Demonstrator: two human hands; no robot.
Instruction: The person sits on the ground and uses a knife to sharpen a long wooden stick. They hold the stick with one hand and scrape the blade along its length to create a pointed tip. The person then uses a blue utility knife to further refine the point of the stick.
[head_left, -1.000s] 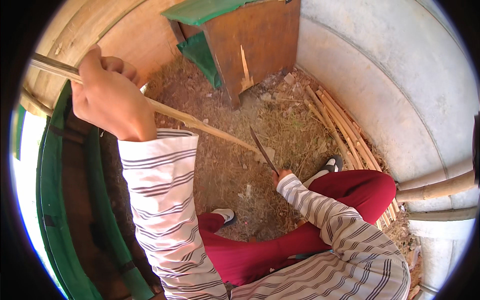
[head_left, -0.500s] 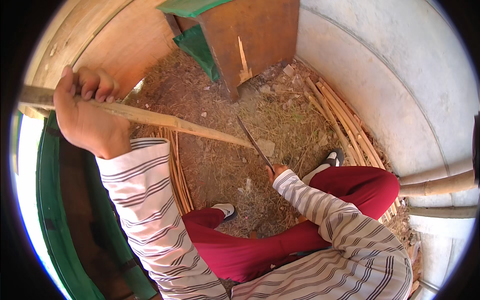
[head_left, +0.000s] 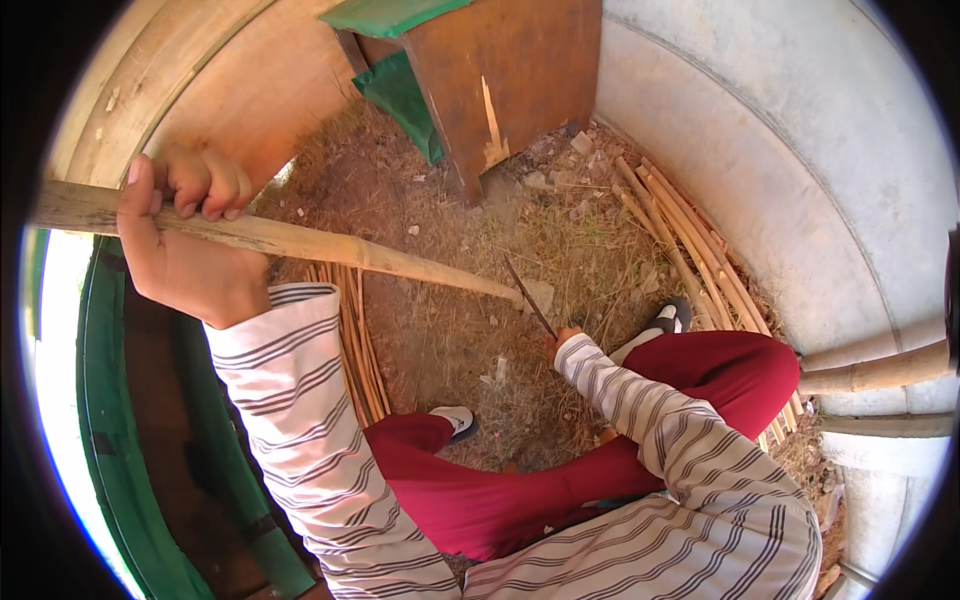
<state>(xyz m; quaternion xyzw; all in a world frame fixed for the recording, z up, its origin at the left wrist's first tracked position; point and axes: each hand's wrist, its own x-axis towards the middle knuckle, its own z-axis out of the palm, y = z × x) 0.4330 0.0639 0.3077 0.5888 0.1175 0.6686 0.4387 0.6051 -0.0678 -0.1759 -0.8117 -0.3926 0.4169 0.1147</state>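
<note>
My left hand, raised at the left, is closed around a bamboo pole. The pole slants down to the right, its thin far end near a pale flat block on the ground. In my right hand, low near the middle, is a long dark-bladed knife. Its blade points up and to the left, close by the pole's lower end. Whether blade and pole touch I cannot tell. The knife's handle is hidden in my fist.
Split bamboo strips lie along the pale wall on the right. More strips lie left of my legs. A brown wooden cabinet with green sheeting stands at the far side. Dry grass and debris cover the ground.
The knife has come down and to the right, with less of its blade showing beyond the pole. My left hand and the pole have shifted slightly down and right.
</note>
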